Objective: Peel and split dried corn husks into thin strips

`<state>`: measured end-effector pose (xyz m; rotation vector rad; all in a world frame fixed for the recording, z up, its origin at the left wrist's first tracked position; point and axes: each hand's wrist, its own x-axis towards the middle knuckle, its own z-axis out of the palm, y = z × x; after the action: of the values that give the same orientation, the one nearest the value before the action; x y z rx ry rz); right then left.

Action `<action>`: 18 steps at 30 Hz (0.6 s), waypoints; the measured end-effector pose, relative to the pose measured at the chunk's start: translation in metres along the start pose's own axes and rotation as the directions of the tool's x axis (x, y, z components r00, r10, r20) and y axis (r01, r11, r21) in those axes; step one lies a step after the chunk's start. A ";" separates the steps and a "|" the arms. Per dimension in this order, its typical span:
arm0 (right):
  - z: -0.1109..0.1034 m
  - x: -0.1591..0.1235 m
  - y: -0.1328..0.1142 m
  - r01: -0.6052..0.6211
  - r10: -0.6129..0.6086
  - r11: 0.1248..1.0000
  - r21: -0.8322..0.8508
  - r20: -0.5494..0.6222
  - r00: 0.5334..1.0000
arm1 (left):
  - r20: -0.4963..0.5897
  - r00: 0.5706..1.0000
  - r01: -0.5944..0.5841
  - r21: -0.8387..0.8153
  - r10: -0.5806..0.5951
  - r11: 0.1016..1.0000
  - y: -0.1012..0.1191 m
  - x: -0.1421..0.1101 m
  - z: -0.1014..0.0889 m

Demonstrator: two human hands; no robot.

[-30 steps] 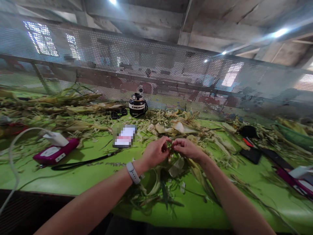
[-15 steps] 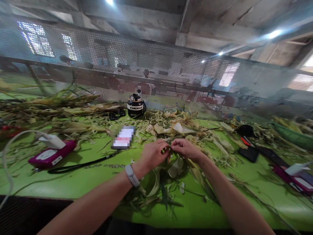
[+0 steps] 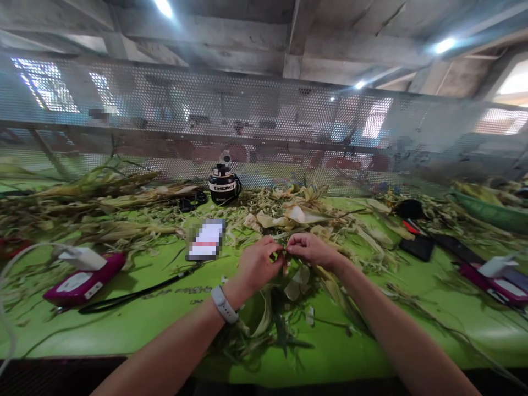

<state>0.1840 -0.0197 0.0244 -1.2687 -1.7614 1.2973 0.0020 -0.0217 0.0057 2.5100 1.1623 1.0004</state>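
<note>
My left hand [image 3: 260,261] and my right hand [image 3: 309,250] meet above the middle of the green table, fingertips pinched close together. What they pinch is small and mostly hidden by the fingers; a thin greenish-brown bit shows between them. A white band circles my left wrist. Below and around the hands lie pale green corn husks [image 3: 297,283] and dark green leaf strips [image 3: 280,330]. A broad curled husk [image 3: 301,214] lies just beyond my fingers.
A phone [image 3: 205,239] with a black strap lies to the left, near a purple power strip [image 3: 84,281]. A black bottle [image 3: 223,184] stands behind. At right are a dark phone-like slab [image 3: 417,247], another power strip [image 3: 495,283] and a green basket [image 3: 487,212]. Perforated metal screen [image 3: 268,132] runs across the back.
The camera view has tilted slightly, so the table things at left sit lower in the picture. Both hands keep nearly the same pinched pose, with no clear change in what they hold.
</note>
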 end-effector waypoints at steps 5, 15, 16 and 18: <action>0.000 0.001 0.002 0.005 -0.005 1.000 0.001 0.004 1.000 | -0.022 0.999 0.021 -0.156 -0.024 0.988 -0.002 0.002 0.004; 0.001 0.001 -0.002 -0.009 0.010 1.000 0.006 -0.027 1.000 | 0.103 0.964 0.261 -0.543 -0.245 0.798 -0.008 0.008 0.007; 0.001 0.001 -0.002 -0.014 0.014 1.000 0.005 -0.022 1.000 | 0.106 0.962 0.267 -0.553 -0.251 0.789 -0.009 0.008 0.008; 0.001 0.001 -0.002 -0.021 0.021 1.000 0.005 -0.015 1.000 | 0.102 0.962 0.266 -0.569 -0.254 0.778 -0.010 0.009 0.010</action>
<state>0.1818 -0.0191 0.0257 -1.2943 -1.7378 1.3003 0.0064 -0.0078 -0.0018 1.8179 0.9707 1.0523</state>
